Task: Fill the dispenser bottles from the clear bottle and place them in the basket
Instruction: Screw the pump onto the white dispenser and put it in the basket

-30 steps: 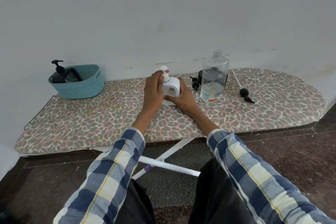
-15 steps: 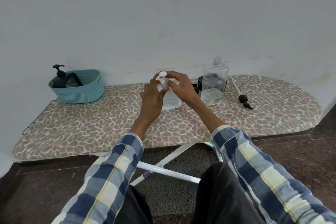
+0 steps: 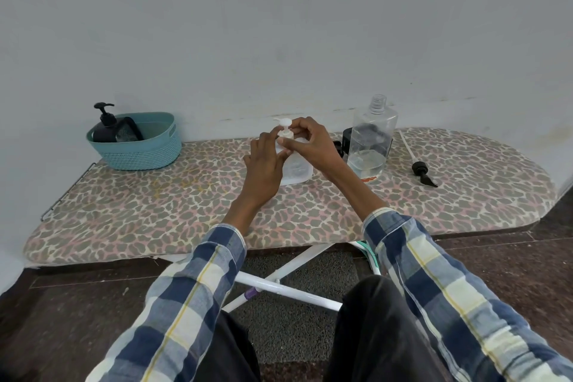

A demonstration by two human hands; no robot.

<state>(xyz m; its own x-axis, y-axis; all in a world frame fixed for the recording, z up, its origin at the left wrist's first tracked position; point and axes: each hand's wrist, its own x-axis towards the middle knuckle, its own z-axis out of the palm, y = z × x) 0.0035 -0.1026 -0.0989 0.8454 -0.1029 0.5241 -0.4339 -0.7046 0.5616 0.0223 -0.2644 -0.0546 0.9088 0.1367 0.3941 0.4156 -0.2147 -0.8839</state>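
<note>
A white dispenser bottle (image 3: 297,169) stands upright in the middle of the ironing board (image 3: 186,195), its white pump (image 3: 284,124) seated in the neck. My right hand (image 3: 310,143) reaches over from the right and pinches the pump's collar with thumb and fingers. My left hand (image 3: 263,166) rests against the bottle's left side, fingers stretched up toward the neck. The uncapped clear bottle (image 3: 372,139), with a little liquid at its bottom, stands just right of my hands. A teal basket (image 3: 139,153) at the far left holds a black dispenser bottle (image 3: 105,129).
Behind the clear bottle stands a black bottle (image 3: 348,141), mostly hidden. A loose black pump with its long tube (image 3: 422,172) lies on the board to the right. The wall runs close behind the board. White board legs (image 3: 279,287) cross below.
My right hand left the bottle's body and rose to pinch the pump collar. My left hand slid from the pump down to the bottle's side.
</note>
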